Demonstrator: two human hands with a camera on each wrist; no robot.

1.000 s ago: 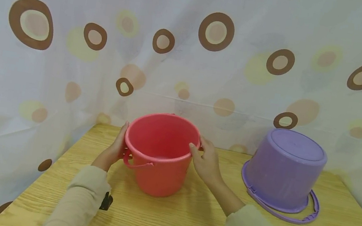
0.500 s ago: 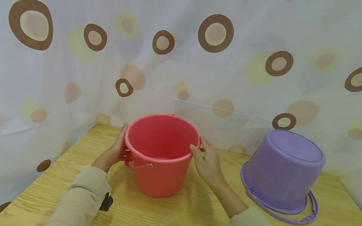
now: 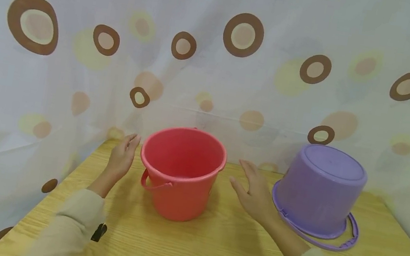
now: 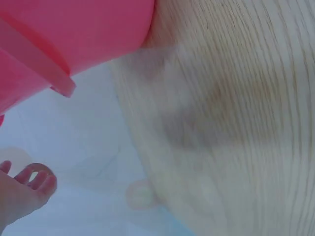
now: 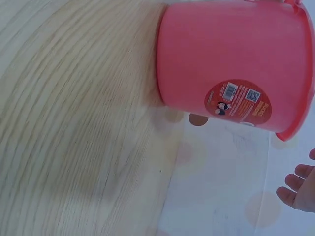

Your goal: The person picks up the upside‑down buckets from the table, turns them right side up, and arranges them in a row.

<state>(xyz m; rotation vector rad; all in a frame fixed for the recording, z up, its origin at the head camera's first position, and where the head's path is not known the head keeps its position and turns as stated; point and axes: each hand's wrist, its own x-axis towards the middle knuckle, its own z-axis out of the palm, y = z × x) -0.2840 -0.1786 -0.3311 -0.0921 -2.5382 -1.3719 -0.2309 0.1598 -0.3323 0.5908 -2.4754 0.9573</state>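
A red plastic bucket (image 3: 181,200) stands upright on the wooden table, its mouth facing up and its handle hanging at the front left. To the left of it, apart from the rim, is my left hand (image 3: 121,157), fingers loosely extended and holding nothing. On the other side my right hand (image 3: 256,196) hovers away from the bucket, thumb and fingers spread. The right wrist view shows a round printed label (image 5: 238,102) on the bucket's side. In the left wrist view, part of the bucket's handle (image 4: 37,56) crosses its wall.
A purple bucket (image 3: 318,199) sits upside down on the right of the table, its handle (image 3: 331,246) lying on the surface. The wooden table (image 3: 169,252) ends at a patterned curtain (image 3: 212,80) behind and to the left.
Both hands have let go of the red bucket's rim and moved apart, the left one leftward and the right one rightward. The red bucket has stayed in place.
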